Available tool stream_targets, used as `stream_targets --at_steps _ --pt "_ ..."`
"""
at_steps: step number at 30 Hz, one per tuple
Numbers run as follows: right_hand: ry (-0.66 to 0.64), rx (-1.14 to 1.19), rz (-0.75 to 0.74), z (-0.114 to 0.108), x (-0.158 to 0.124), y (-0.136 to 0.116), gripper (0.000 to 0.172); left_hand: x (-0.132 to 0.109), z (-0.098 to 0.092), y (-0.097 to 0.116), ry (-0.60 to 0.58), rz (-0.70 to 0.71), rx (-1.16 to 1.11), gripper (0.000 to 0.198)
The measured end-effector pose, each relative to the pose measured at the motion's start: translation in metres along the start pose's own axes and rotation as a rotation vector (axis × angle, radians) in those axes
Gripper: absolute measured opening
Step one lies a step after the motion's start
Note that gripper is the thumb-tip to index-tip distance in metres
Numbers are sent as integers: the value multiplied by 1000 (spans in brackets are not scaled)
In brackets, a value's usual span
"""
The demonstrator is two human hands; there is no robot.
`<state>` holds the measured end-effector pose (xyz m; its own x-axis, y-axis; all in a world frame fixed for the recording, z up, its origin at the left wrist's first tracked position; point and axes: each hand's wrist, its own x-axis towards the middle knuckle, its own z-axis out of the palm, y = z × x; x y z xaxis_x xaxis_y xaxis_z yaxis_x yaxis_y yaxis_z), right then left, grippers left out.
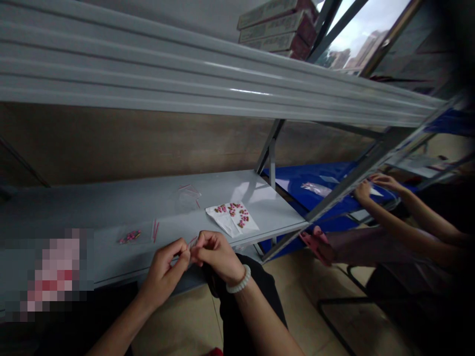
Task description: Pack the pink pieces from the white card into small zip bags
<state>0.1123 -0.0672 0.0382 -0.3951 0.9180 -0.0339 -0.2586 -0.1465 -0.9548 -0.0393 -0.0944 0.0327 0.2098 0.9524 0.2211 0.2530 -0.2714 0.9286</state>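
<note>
Head view, and the action sits low in the middle, right at the front edge of the grey shelf (111,207). The left hand (165,264) and the right hand (215,254) are pressed in close, knuckle to knuckle. Between them is a thin pink piece (192,241), just above the shelf's lip. The left fingers (184,253) are closed to a tight pinch on it, thumb against forefinger. The right fingers (198,248) are curled shut and nipping it from the other side. It is too small to say what it is. A white bead bracelet (239,282) circles the right wrist.

Just beyond the right hand a white sheet (237,228) lies flat on the shelf with a scatter of small pink beads (233,210) on it. To the left, near the left hand, a few pink sticks (155,230) lie side by side. A little heap of pink bits (129,236) sits further left again. A clear plastic bag (187,195) rests deeper in, well apart from the hands.

Overhead runs the grey upper beam (185,74) of the rack, with stacked boxes (278,24) on top and a window (356,29) beside them. Off to the right a blue table (315,180) stands past the rack's slanted leg. There another person's hands (365,190) rest on its far edge, close to a clear packet (315,188).
</note>
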Motion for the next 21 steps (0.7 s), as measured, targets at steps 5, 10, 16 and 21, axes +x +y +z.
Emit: stream_targets --at_steps 5,10,16,21 --pt "242 -417 -104 0 3 2 16 2 -10 2 161 164 360 27" --pt "209 -376 -137 -4 4 2 17 5 -13 6 120 437 560 29" --pt "38 -329 -113 -12 1 3 21 9 -11 -2 -10 476 682 73" --pt "87 -334 -123 -16 2 7 27 7 -4 -5 24 447 698 63"
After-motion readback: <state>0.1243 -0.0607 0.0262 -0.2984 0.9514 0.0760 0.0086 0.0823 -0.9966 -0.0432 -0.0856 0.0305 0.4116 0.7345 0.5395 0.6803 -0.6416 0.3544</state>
